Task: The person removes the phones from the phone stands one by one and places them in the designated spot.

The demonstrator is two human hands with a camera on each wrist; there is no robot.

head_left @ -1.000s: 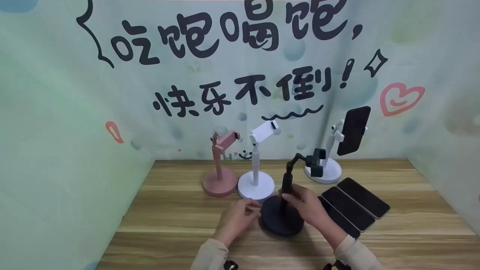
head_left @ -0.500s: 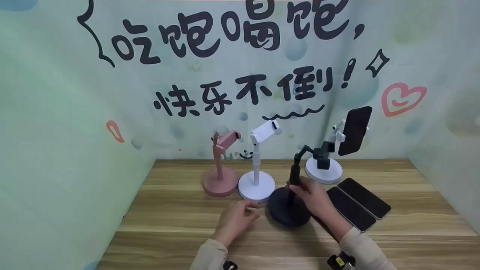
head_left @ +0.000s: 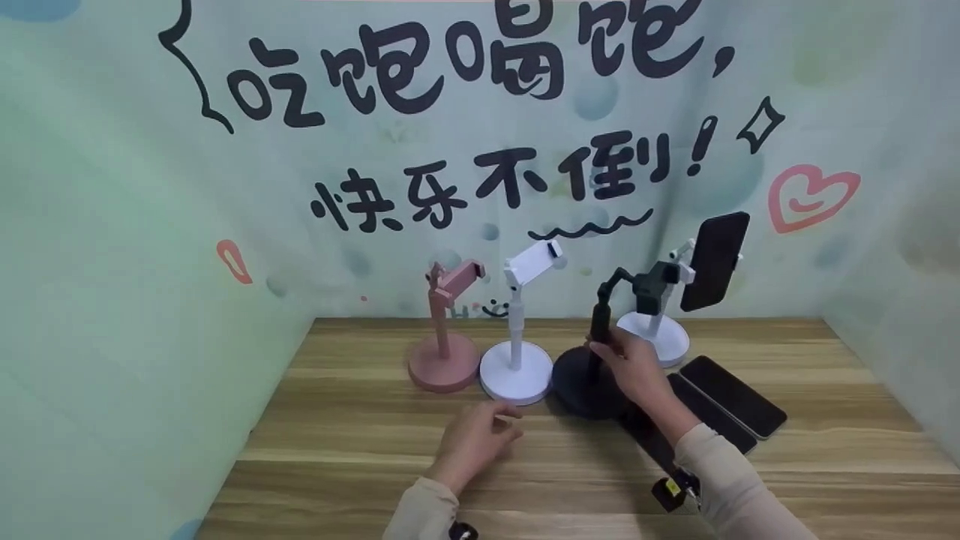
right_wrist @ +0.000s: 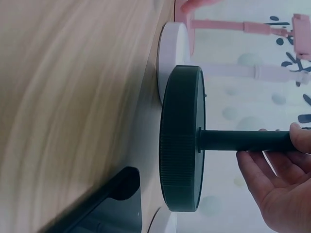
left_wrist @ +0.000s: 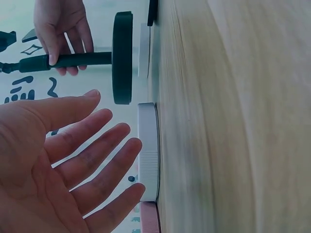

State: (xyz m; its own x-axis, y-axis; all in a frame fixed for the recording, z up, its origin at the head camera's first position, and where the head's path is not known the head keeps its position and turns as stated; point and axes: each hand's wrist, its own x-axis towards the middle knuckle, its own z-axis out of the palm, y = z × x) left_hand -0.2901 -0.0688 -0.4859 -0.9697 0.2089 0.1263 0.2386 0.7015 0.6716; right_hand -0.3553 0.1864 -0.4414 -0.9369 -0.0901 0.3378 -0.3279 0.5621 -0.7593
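Note:
My right hand (head_left: 637,366) grips the pole of a black phone stand (head_left: 585,386), thumb on one side and fingers round the other. The stand is upright, and its round base (left_wrist: 122,58) hangs a little above the table in the left wrist view. To its left stands a white phone stand (head_left: 515,322) with a bare clamp, then a pink phone stand (head_left: 442,367). My left hand (head_left: 472,446) holds nothing; in the left wrist view its fingers (left_wrist: 104,167) are spread, near the white base.
At the back right, another white phone stand (head_left: 667,346) carries a black phone (head_left: 715,262). Several black phones (head_left: 733,396) lie side by side on the wooden table (head_left: 345,450), partly under my right forearm. A printed cloth backdrop (head_left: 412,262) rises behind the table.
My right hand has carried the black phone stand back and to the right, to beside the white stand's base. The left hand has stayed nearly in place.

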